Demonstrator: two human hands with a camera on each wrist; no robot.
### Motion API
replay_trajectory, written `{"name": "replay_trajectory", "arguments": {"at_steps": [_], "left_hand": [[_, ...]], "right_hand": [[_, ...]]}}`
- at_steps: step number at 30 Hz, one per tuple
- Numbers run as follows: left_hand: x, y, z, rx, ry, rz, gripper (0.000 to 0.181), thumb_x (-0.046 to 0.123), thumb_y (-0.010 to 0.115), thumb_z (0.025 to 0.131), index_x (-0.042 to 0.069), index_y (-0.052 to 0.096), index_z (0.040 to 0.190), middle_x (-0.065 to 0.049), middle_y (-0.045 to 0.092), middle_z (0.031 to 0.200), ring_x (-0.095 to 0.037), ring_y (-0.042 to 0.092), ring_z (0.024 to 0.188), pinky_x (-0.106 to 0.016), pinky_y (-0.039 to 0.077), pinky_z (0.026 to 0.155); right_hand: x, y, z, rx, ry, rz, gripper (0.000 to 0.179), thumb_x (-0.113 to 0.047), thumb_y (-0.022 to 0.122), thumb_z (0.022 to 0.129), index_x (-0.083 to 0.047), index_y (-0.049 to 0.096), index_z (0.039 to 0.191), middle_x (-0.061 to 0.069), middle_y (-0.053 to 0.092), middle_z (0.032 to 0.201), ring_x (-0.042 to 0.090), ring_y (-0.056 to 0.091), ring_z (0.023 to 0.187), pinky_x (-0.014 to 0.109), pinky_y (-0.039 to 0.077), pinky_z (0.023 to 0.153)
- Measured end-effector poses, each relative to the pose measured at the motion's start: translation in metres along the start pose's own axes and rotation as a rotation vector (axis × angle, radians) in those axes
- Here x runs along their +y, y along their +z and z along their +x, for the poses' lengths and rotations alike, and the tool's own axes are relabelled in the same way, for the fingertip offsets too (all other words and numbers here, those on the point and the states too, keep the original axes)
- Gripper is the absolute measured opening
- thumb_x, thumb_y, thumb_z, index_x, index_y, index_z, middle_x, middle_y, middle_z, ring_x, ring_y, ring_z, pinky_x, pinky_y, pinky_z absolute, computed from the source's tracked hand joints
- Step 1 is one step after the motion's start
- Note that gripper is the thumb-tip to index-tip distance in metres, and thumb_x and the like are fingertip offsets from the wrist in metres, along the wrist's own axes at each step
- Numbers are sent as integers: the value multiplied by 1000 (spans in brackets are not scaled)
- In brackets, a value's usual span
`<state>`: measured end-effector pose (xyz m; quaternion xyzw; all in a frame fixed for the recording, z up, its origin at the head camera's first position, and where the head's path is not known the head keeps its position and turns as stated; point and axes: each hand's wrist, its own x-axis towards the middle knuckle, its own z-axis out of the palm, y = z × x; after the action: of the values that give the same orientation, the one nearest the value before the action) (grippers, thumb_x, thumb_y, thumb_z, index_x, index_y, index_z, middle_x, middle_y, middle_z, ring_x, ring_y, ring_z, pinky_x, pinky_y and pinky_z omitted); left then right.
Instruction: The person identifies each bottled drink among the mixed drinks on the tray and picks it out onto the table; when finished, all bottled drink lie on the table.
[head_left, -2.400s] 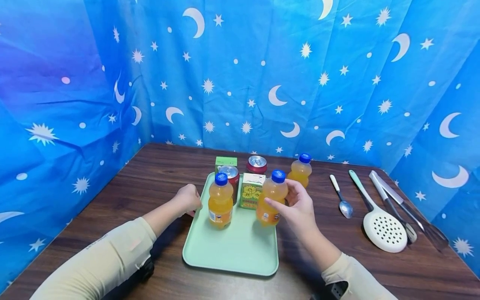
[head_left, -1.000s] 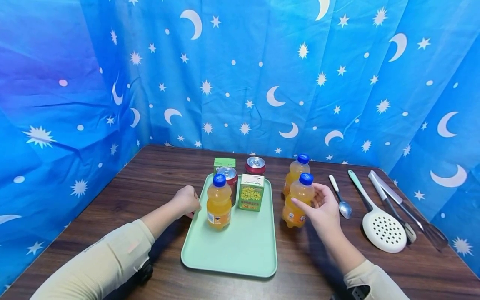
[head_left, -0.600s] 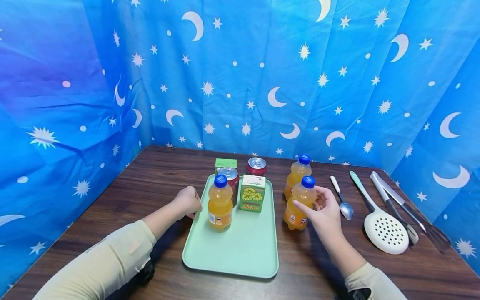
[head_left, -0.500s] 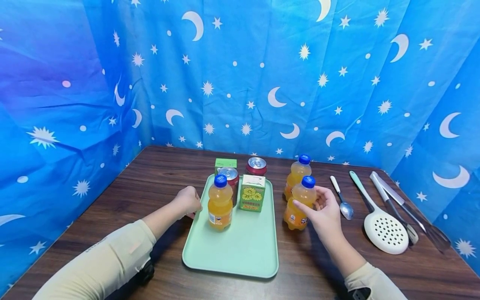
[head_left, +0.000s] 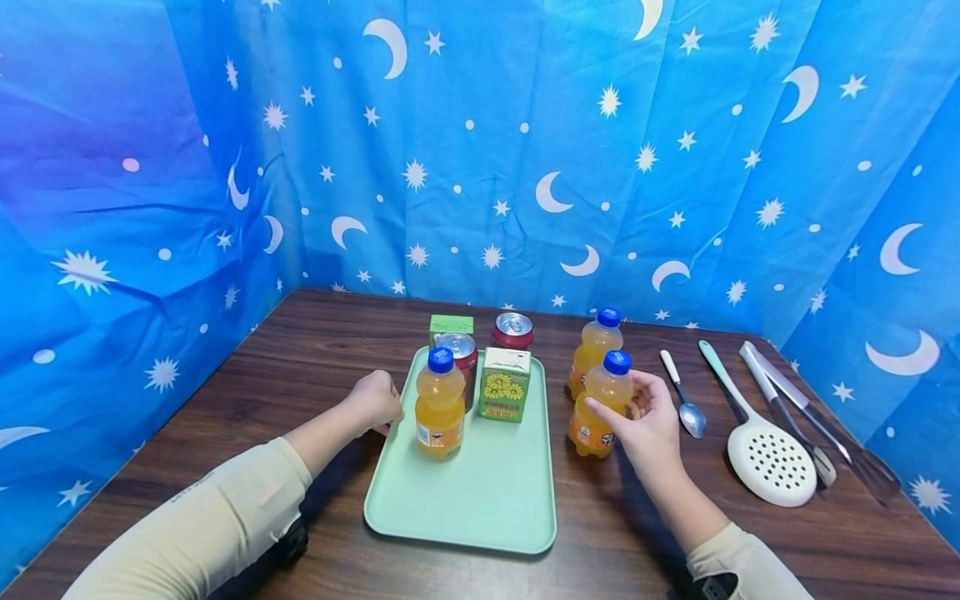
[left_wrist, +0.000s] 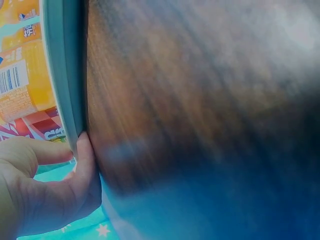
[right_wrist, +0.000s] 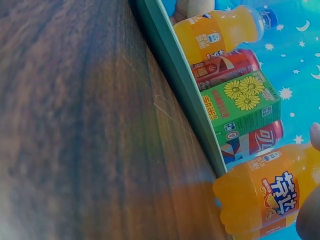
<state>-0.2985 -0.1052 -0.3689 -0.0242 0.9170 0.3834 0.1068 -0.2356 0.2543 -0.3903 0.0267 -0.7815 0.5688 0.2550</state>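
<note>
My left hand (head_left: 375,402) pinches the left rim of the pale green tray (head_left: 465,508); in the left wrist view, thumb and finger meet at the rim (left_wrist: 70,100). Right of the tray, my right hand (head_left: 648,425) holds an orange soda bottle (head_left: 592,433) with a blue cap, upright at table level. Close behind it stands a similar bottle (head_left: 600,340). On the tray are another orange soda bottle (head_left: 441,412), a red soda can (head_left: 467,367) partly hidden behind it, and a green drink carton (head_left: 504,387) with yellow flowers.
Behind the carton is a second red can (head_left: 513,331), and a green box (head_left: 452,325) stands behind the first can. To the right lie a spoon (head_left: 692,417), a white skimmer (head_left: 772,462) and long metal-and-black utensils (head_left: 795,400). A blue star-patterned curtain (head_left: 480,150) borders the table.
My right hand has carried its bottle from over the tray's right side rightward to the table beside the tray. Over the last second it has barely moved. The left hand stays at the rim.
</note>
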Motion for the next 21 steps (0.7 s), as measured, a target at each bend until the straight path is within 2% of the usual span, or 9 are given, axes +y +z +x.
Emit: {"name": "replay_trajectory", "arguments": {"at_steps": [5,10,16,21], "left_hand": [[-4,1,2,-3,27,3,25,-10,64,76,3,47,63,-11,52,69,-19,61,60,-30,56,49],[-3,1,3,-3,9,1,22,-9,65,77,1,49,65,-12,54,72,-21,61,62,-31,56,49],[-2,1,2,1,0,4,18,-9,64,77,-1,50,69,-13,54,74,-21,61,64,-31,56,50],[-1,1,1,3,-6,4,17,-9,64,77,-1,51,69,-13,55,74,-21,61,63,-30,56,49]], "right_hand": [[-4,1,-3,13,-20,-20,69,-36,78,75,-7,40,124,3,49,120,17,50,114,21,40,98],[-9,1,-5,16,-36,-38,68,-33,78,76,-5,39,124,4,50,120,18,50,114,19,40,98],[-24,1,-8,0,20,-42,65,-21,78,77,-3,38,126,9,49,123,21,48,119,34,37,104],[-27,-1,-9,-8,16,-96,66,-24,77,78,-4,38,128,8,49,124,21,49,118,40,39,103]]}}
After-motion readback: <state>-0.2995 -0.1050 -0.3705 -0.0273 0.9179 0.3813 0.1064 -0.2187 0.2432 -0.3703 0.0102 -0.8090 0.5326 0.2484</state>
